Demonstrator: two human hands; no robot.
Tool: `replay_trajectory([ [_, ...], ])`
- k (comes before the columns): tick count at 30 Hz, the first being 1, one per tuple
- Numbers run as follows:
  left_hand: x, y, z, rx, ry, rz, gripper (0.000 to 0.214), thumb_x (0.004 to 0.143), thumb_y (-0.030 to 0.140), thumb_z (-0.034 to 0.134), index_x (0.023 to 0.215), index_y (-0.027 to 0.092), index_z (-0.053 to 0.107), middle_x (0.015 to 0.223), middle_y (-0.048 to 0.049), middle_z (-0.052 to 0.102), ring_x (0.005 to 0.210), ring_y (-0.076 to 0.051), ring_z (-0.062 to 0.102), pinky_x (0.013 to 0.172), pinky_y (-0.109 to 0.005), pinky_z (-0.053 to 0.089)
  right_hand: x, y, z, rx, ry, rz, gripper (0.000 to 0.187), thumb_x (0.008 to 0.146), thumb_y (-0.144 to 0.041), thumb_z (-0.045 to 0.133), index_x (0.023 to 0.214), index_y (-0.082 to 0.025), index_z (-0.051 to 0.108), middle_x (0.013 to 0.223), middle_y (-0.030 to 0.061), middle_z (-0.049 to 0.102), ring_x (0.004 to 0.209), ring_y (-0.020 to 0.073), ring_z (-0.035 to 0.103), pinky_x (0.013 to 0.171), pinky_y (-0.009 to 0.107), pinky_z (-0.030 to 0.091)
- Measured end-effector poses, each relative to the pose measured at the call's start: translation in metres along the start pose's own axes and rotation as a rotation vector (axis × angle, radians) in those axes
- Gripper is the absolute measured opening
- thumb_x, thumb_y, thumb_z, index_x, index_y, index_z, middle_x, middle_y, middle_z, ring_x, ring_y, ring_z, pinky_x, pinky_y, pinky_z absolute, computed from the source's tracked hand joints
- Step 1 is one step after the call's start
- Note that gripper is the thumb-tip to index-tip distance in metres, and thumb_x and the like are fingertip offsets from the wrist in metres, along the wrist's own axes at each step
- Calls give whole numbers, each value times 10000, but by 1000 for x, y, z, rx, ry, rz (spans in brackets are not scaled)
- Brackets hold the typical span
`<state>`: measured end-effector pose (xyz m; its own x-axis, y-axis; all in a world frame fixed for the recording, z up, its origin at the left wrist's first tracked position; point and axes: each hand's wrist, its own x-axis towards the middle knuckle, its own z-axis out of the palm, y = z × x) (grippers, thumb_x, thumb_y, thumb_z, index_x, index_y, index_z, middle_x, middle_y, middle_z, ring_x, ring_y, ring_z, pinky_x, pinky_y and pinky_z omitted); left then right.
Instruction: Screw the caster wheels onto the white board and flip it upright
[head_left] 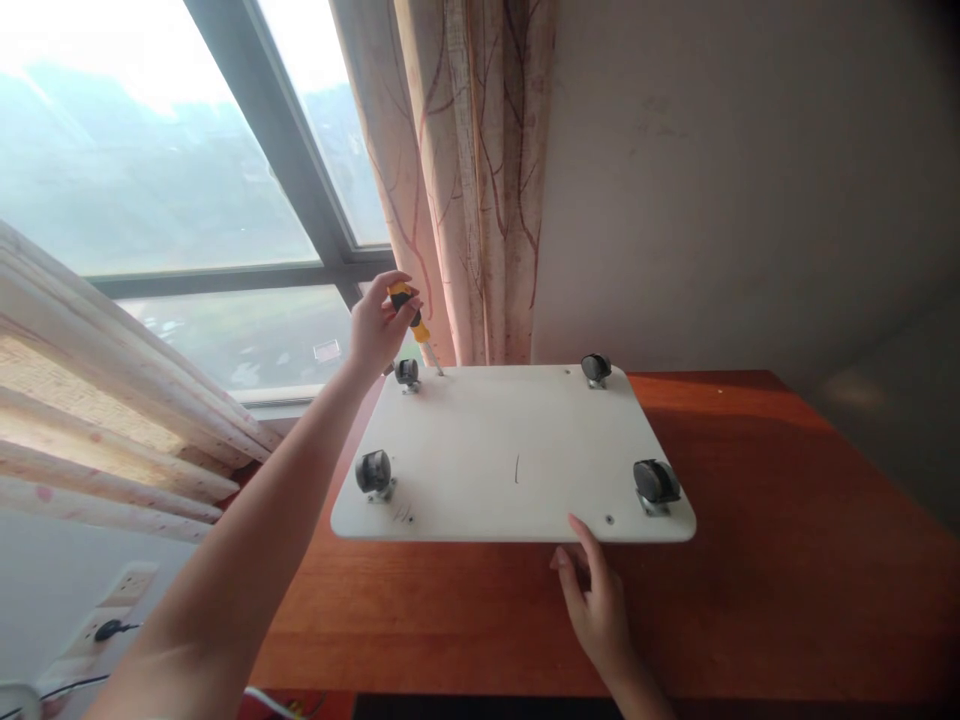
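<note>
My left hand [382,325] is closed around the yellow and black handle of a screwdriver [417,325]. Its shaft slants down to the far left part of a white board [495,430], and the tip meets a screw spot near the back edge. Black caster wheels stand up at the board's corners: one [407,374] beside the screwdriver tip, another [596,368] at far right, a third [373,472] at near left, and one more [657,483] at near right. At the front edge, my right hand [596,595] rests an index finger on top, its thumb below the edge; it grips the board loosely.
The board lies on a reddish-brown wooden table [750,560]. Behind it hang patterned curtains [480,200] beside a window [165,170]. A wall socket [112,625] with a black plug is at lower left. A pale wall [712,200] rises at the back right.
</note>
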<state>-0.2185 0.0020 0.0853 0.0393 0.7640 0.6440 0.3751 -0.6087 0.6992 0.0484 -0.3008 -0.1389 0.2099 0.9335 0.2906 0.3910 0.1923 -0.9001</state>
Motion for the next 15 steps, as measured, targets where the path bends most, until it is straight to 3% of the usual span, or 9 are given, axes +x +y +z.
replay_trajectory([
  [9, 1, 2, 11, 186, 170, -24, 329, 725, 240, 753, 1029, 222, 627, 897, -6, 673, 723, -133, 653, 604, -220, 540, -2, 2, 0, -35, 13, -16, 425, 1005, -374, 512, 1398, -217, 548, 1047, 109, 769, 856, 229, 770, 790, 342, 643],
  [15, 5, -6, 11, 257, 264, 10, 363, 664, 187, 779, 993, 214, 628, 910, -3, 647, 710, -120, 609, 605, -219, 521, -2, 3, 0, -56, 5, -40, 418, 1006, -326, 516, 1408, -213, 527, 1150, 123, 751, 920, 228, 767, 829, 337, 636],
])
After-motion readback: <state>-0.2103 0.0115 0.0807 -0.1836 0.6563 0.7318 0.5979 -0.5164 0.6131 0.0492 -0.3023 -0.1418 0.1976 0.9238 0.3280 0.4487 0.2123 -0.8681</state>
